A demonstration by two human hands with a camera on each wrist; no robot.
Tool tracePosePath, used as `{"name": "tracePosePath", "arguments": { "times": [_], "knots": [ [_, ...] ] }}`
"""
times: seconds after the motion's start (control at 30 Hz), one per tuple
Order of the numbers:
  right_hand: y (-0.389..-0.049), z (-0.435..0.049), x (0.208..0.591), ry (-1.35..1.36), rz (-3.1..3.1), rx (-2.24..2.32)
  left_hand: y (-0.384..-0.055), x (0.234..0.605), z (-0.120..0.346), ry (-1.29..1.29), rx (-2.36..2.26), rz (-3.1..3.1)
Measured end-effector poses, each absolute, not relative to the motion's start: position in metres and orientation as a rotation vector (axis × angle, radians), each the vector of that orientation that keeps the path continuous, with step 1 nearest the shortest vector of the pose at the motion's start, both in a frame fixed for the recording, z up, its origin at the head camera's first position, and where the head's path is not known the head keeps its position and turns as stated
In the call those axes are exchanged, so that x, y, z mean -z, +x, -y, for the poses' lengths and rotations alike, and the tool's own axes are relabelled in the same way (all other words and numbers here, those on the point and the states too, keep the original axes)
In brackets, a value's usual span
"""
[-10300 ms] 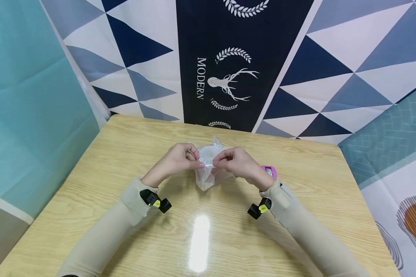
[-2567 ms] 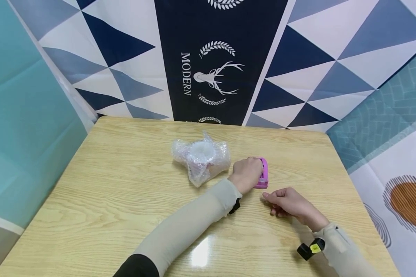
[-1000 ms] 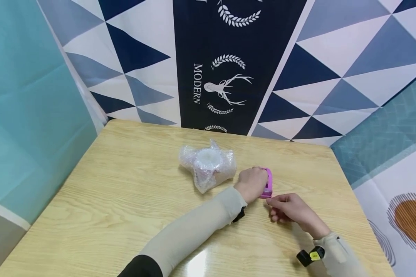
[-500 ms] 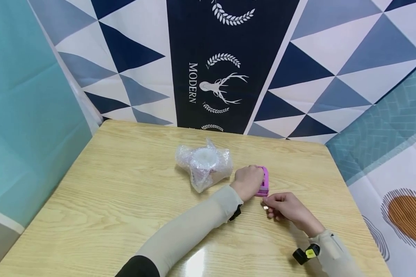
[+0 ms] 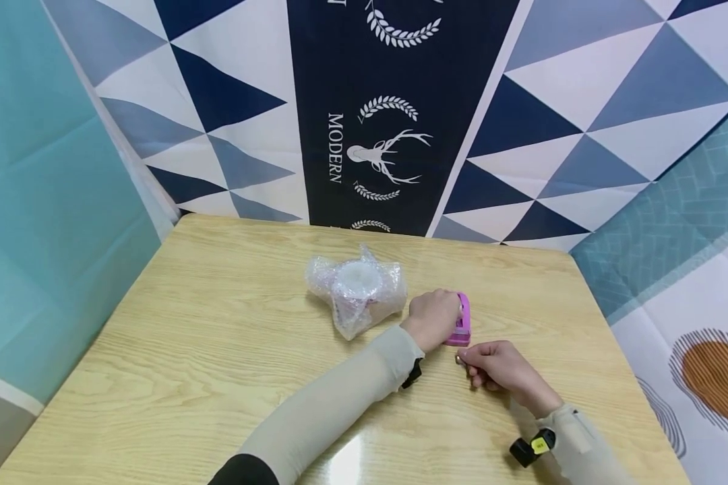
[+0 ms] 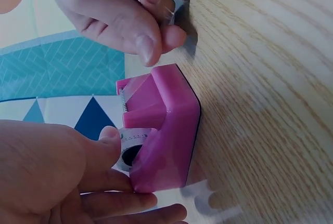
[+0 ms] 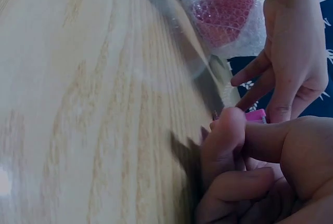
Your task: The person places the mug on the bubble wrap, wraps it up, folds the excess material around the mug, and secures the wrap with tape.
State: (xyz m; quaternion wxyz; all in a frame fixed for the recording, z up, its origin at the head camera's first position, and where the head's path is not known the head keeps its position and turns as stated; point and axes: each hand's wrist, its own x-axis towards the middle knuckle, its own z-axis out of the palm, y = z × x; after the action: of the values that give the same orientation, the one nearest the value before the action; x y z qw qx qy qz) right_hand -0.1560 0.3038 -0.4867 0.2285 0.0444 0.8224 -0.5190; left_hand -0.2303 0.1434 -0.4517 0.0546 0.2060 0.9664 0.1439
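A pink tape dispenser (image 5: 462, 330) stands on the table, partly hidden behind my left hand (image 5: 435, 315). In the left wrist view my left thumb presses on the tape roll (image 6: 136, 134) while the fingers lie along the dispenser's back end, gripping it. Just in front of its toothed cutting edge (image 6: 123, 101), my right hand (image 5: 500, 367) pinches a small bit of clear tape (image 6: 170, 18) between thumb and fingers. That bit glints at the fingertips in the head view. A bubble-wrapped bundle (image 5: 359, 291) lies left of the dispenser, with something red (image 7: 223, 16) showing through the wrap.
The wood-grain table (image 5: 230, 323) extends to the patterned cloth backdrop (image 5: 370, 135). A teal cloth (image 5: 54, 202) hangs along the left side. My left forearm (image 5: 334, 404) crosses the middle of the table.
Earlier both hands held a clear strip over the bubble-wrapped bundle. My left hand has since moved to the dispenser, my right to its front. Within the last second, tape shows at my right fingertips.
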Motion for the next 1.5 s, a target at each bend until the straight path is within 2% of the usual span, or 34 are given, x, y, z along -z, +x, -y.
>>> {"name": "tracePosePath", "arguments": {
  "times": [0.17,0.47,0.8,1.0,1.1,1.23,1.3,1.5],
  "knots": [
    [-0.157,-0.301,0.491,0.134,-2.313,1.41,-0.229,0.451,-0.143,0.607,-0.424,-2.936],
    [-0.164,-0.307,0.493,-0.006,-2.228,1.462,-0.227,0.451,-0.142,0.603,-0.414,-2.953],
    [-0.164,-0.313,0.494,-0.005,-2.093,1.513,-0.225,0.452,-0.137,0.659,-0.422,-2.964],
    [-0.156,-0.319,0.494,-0.285,-1.896,1.465,-0.214,0.445,-0.133,0.669,-0.346,-2.921],
    [-0.153,-0.316,0.483,-0.42,-1.867,1.427,-0.201,0.429,-0.13,0.781,-0.374,-2.855],
    [-0.151,-0.313,0.455,-0.545,-1.918,1.369,-0.194,0.406,-0.126,1.266,-0.51,-2.537],
    [-0.15,-0.31,0.442,-0.612,-1.962,1.319,-0.195,0.4,-0.121,1.401,-0.605,-2.317],
    [-0.148,-0.295,0.407,-0.814,-2.015,1.231,-0.197,0.385,-0.091,1.232,-0.838,-2.02]
  ]
}}
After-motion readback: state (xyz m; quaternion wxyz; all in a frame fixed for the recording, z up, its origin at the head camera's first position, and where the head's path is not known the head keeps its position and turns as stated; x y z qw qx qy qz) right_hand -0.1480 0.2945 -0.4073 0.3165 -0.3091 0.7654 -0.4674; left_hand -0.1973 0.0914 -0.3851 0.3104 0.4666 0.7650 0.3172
